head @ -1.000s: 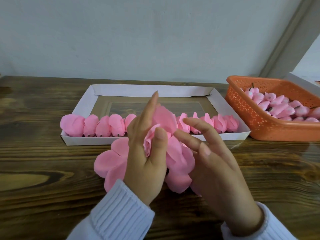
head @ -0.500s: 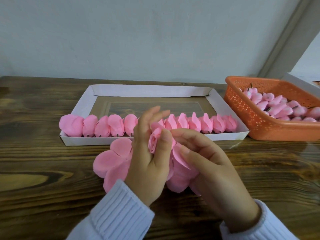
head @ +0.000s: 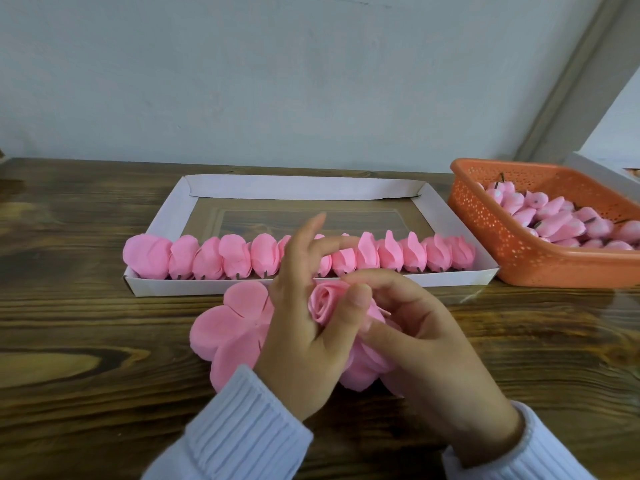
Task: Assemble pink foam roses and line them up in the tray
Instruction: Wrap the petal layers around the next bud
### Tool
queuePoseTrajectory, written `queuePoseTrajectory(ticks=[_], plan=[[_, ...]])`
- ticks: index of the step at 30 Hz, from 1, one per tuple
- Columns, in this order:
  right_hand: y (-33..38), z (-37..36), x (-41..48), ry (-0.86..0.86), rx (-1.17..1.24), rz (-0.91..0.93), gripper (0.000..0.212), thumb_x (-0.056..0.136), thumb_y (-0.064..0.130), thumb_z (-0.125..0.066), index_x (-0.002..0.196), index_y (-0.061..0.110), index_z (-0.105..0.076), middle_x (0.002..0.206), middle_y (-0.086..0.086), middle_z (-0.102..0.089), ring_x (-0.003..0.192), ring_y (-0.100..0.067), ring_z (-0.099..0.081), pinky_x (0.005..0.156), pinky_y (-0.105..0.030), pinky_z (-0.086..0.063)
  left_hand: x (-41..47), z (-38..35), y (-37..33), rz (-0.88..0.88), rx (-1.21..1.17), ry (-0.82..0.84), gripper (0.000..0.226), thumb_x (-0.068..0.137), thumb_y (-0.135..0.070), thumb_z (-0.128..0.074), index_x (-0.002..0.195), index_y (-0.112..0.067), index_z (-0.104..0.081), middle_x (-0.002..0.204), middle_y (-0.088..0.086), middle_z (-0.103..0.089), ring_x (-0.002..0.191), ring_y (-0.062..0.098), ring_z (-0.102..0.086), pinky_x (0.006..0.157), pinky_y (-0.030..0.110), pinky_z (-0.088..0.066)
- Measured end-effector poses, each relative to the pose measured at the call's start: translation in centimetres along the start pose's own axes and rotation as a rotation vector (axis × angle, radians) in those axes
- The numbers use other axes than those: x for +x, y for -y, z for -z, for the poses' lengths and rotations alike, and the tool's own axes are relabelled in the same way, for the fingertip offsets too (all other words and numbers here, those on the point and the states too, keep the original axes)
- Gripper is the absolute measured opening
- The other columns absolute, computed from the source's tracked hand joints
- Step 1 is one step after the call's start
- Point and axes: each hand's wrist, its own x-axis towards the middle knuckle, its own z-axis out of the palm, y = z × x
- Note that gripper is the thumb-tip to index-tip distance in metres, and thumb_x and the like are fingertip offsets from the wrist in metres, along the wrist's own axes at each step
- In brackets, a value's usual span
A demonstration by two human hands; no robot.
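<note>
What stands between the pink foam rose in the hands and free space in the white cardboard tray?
The row of finished pink foam roses fills the white cardboard tray's near side end to end; the held pink foam rose must pass over it to the bare strip behind. Nothing else visible intervenes.

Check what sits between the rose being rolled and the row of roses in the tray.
Head view: only the front wall of the white tray lies between the half-rolled rose and the row of finished roses.
</note>
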Motion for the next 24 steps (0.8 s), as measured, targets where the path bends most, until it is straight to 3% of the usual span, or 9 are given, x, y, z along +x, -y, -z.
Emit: queuePoseTrajectory(ticks=[5, 7, 9, 11, 14, 16, 20, 22, 24], plan=[[0.1, 0.1, 0.0, 0.008, -0.016, 0.010, 0.033, 0.080, 0.032, -0.075, 0.108, 0.017, -0.069, 0.106, -0.009, -0.070, 0.097, -0.021, -0.065, 0.081, -0.033, -0.052, -0.1, 0.4, -0.5, 0.056, -0.064, 0.053, 0.091, 0.071, -0.079, -0.056, 0.144, -0.039, -0.021, 0.131, -0.007, -0.057, 0.131, 0.028, -0.047, 0.107, 0.050, -0.039], [0.1, 0.2, 0.0, -0.002, -0.018, 0.009, 0.035, 0.080, 0.034, -0.074, 0.109, 0.017, -0.069, 0.108, -0.010, -0.069, 0.101, -0.023, -0.064, 0.085, -0.035, -0.050, 0.1, 0.7, -0.6, 0.103, -0.098, 0.086, 0.092, 0.064, -0.074, -0.068, 0.141, -0.045, -0.029, 0.129, -0.012, -0.057, 0.128, 0.019, -0.051, 0.103, 0.048, -0.044], [0.1, 0.2, 0.0, 0.007, 0.006, -0.001, 0.036, 0.080, 0.036, -0.074, 0.110, 0.018, -0.069, 0.109, -0.010, -0.069, 0.102, -0.024, -0.063, 0.087, -0.036, -0.050, 0.5, 1.1, -0.5, 0.137, -0.121, 0.156, 0.086, 0.062, -0.058, -0.076, 0.137, -0.039, -0.041, 0.126, -0.013, -0.060, 0.121, 0.010, -0.056, 0.099, 0.045, -0.049], [0.2, 0.3, 0.0, 0.033, 0.036, -0.028, 0.038, 0.078, 0.037, -0.075, 0.110, 0.017, -0.069, 0.108, -0.009, -0.069, 0.101, -0.024, -0.063, 0.085, -0.036, -0.050, 0.8, 1.4, -0.4, 0.185, -0.154, 0.273, 0.074, 0.065, -0.047, -0.073, 0.133, -0.030, -0.049, 0.125, -0.006, -0.063, 0.119, 0.014, -0.059, 0.100, 0.048, -0.048], [0.3, 0.3, -0.1, 0.060, 0.062, -0.074, 0.028, 0.082, 0.024, -0.070, 0.109, 0.015, -0.071, 0.106, -0.009, -0.070, 0.100, -0.024, -0.064, 0.086, -0.035, -0.052, 1.0, 1.9, -0.4, 0.225, -0.205, 0.411, 0.061, 0.068, -0.044, -0.070, 0.125, -0.026, -0.060, 0.124, 0.007, -0.065, 0.121, 0.024, -0.058, 0.103, 0.052, -0.042], [0.4, 0.1, -0.2, 0.066, 0.065, -0.100, 0.025, 0.085, 0.017, -0.066, 0.109, 0.010, -0.070, 0.106, -0.012, -0.071, 0.101, -0.024, -0.065, 0.088, -0.032, -0.052, 0.9, 1.8, -0.5, 0.209, -0.222, 0.408, 0.044, 0.073, -0.042, -0.066, 0.114, -0.028, -0.068, 0.121, 0.008, -0.066, 0.120, 0.024, -0.058, 0.103, 0.050, -0.043], [0.8, -0.1, 0.0, 0.094, 0.133, -0.101, 0.023, 0.088, 0.015, -0.062, 0.109, 0.011, -0.071, 0.110, -0.010, -0.071, 0.106, -0.021, -0.065, 0.088, -0.028, -0.051, 0.8, 1.3, -0.6, 0.174, -0.250, 0.295, 0.032, 0.081, -0.035, -0.062, 0.103, -0.014, -0.072, 0.111, 0.005, -0.069, 0.112, 0.013, -0.062, 0.095, 0.027, -0.049], [0.6, 0.0, 0.2, 0.097, 0.164, -0.079, 0.031, 0.090, 0.011, -0.057, 0.119, 0.001, -0.063, 0.119, -0.018, -0.065, 0.113, -0.027, -0.060, 0.094, -0.034, -0.048, 0.9, 1.1, -0.6, 0.161, -0.235, 0.271, 0.029, 0.086, -0.030, -0.061, 0.100, -0.007, -0.073, 0.109, 0.005, -0.070, 0.112, 0.016, -0.062, 0.097, 0.032, -0.049], [0.6, 0.1, 0.3, 0.108, 0.201, -0.065, 0.042, 0.088, 0.010, -0.055, 0.126, -0.006, -0.052, 0.123, -0.026, -0.058, 0.112, -0.032, -0.057, 0.091, -0.034, -0.049, 1.0, 1.1, -0.7, 0.166, -0.266, 0.237, 0.027, 0.089, -0.026, -0.058, 0.100, -0.006, -0.072, 0.103, 0.005, -0.073, 0.106, 0.017, -0.066, 0.094, 0.034, -0.051]])
